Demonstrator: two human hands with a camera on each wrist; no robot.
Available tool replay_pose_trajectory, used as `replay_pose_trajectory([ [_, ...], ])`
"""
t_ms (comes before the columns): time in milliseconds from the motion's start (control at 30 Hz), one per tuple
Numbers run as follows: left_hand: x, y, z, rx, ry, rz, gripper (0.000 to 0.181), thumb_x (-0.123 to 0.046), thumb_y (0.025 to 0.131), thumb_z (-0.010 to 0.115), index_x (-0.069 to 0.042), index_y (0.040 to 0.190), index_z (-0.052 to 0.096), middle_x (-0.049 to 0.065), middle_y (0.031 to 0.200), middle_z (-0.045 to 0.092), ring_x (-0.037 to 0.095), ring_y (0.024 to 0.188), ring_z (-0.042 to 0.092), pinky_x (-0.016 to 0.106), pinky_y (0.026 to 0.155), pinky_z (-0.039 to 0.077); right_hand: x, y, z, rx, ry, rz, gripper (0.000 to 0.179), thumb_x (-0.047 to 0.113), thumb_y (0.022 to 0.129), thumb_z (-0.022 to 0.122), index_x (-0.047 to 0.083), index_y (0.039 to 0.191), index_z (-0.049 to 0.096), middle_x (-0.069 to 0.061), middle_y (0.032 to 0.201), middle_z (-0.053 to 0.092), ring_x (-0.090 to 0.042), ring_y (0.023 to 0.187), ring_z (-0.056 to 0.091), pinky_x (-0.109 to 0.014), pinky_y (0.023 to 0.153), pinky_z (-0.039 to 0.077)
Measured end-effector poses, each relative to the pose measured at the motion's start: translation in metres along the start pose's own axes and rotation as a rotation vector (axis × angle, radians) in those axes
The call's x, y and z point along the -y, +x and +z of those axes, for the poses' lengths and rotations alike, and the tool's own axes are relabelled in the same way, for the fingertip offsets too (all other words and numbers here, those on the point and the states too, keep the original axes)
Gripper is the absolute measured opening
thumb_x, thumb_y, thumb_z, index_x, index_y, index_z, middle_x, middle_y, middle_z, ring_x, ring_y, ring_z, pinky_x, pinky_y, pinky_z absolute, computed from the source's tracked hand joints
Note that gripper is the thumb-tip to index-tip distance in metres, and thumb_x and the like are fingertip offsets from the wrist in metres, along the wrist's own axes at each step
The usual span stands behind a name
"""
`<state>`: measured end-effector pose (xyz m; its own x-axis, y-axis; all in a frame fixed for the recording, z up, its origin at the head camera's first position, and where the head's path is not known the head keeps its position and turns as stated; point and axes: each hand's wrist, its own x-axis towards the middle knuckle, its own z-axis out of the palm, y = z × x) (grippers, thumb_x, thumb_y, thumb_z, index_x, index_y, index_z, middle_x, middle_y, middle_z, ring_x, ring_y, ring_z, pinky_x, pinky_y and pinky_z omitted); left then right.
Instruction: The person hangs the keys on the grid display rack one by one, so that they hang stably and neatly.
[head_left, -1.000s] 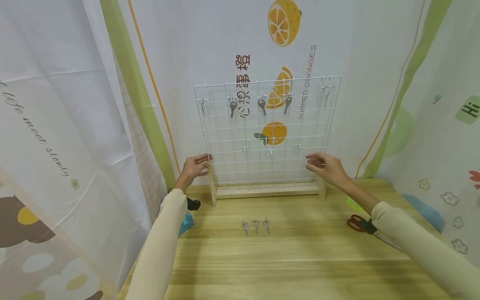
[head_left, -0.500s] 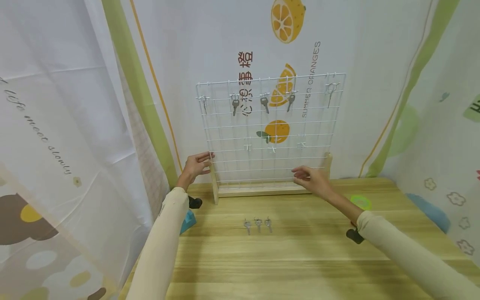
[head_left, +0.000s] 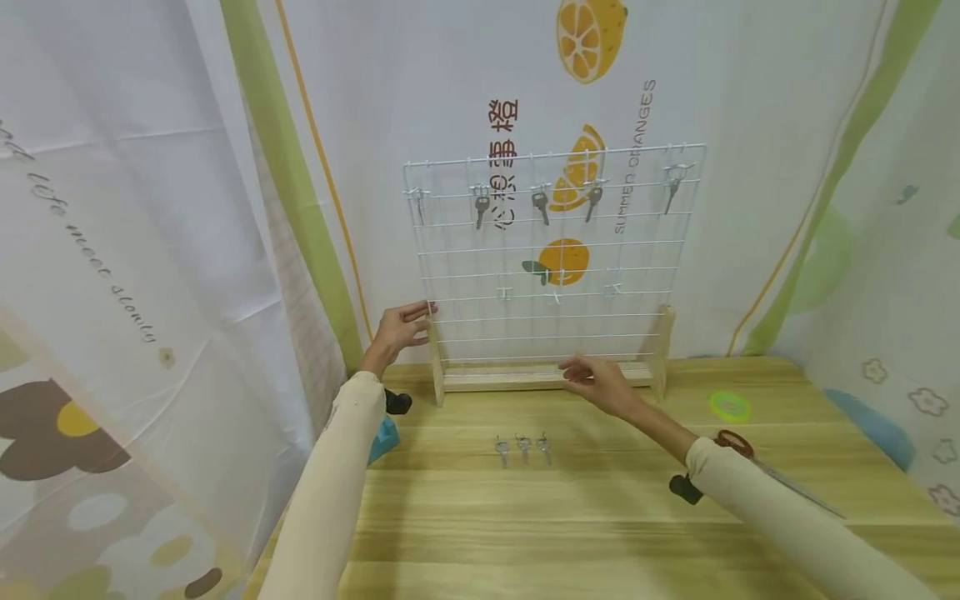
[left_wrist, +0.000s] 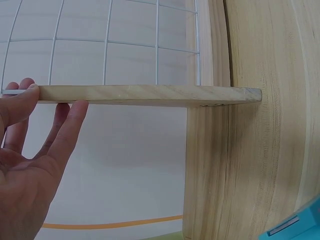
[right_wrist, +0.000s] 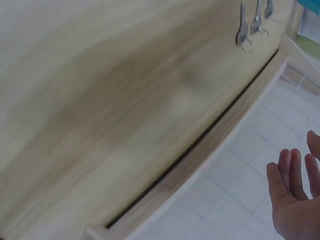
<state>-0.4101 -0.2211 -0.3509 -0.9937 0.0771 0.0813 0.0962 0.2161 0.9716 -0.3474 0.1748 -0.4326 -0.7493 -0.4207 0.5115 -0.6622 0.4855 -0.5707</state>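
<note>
A white wire grid rack stands in a wooden base at the back of the table. My left hand pinches its left edge at the top of the wooden upright, thumb on one side and fingers on the other. My right hand is in front of the base's right half, fingers loosely bent with nothing in them. Several keys, such as this key, hang from hooks along the upper grid. Three lower hooks, including a middle hook, carry nothing. Three keys with rings lie in a row on the table.
Red-handled scissors lie at the right, partly behind my right sleeve. A green ring-shaped item is near the back right. A blue object sits by my left forearm. Printed curtains surround the table.
My right hand has left the rack's right side and moved left and down toward the three keys on the table. My left hand keeps its place on the left edge.
</note>
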Motion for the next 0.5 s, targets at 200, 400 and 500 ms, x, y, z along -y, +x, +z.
replay_pose_trajectory([
  [200, 0.000, 0.001, 0.001, -0.007, 0.014, 0.002, 0.050, -0.004, 0.106, 0.060, -0.009, 0.155, 0.050, 0.009, 0.151, 0.057, 0.029, 0.138, 0.055, 0.042, 0.098, 0.060, 0.004, -0.002, 0.023, 0.055, 0.049, 0.011, 0.028, 0.000, 0.091, 0.078, -0.007, 0.117, 0.070, -0.023, 0.107, 0.073, -0.034, 0.096, 0.073, -0.040, 0.089, 0.064],
  [400, 0.000, 0.001, -0.001, -0.005, 0.018, 0.004, 0.050, -0.005, 0.106, 0.060, -0.008, 0.155, 0.050, 0.011, 0.152, 0.056, 0.030, 0.138, 0.055, 0.043, 0.100, 0.059, 0.008, -0.001, 0.045, 0.101, 0.063, 0.045, 0.028, 0.005, 0.093, 0.077, -0.006, 0.118, 0.070, -0.020, 0.109, 0.074, -0.031, 0.098, 0.072, -0.040, 0.093, 0.063],
  [500, 0.000, 0.001, -0.001, 0.003, 0.013, 0.002, 0.050, -0.005, 0.106, 0.060, -0.009, 0.155, 0.050, 0.010, 0.153, 0.055, 0.030, 0.139, 0.054, 0.044, 0.102, 0.058, 0.011, 0.000, 0.056, 0.120, 0.071, 0.028, 0.027, 0.005, 0.094, 0.077, -0.007, 0.117, 0.070, -0.023, 0.108, 0.073, -0.032, 0.097, 0.072, -0.042, 0.092, 0.063],
])
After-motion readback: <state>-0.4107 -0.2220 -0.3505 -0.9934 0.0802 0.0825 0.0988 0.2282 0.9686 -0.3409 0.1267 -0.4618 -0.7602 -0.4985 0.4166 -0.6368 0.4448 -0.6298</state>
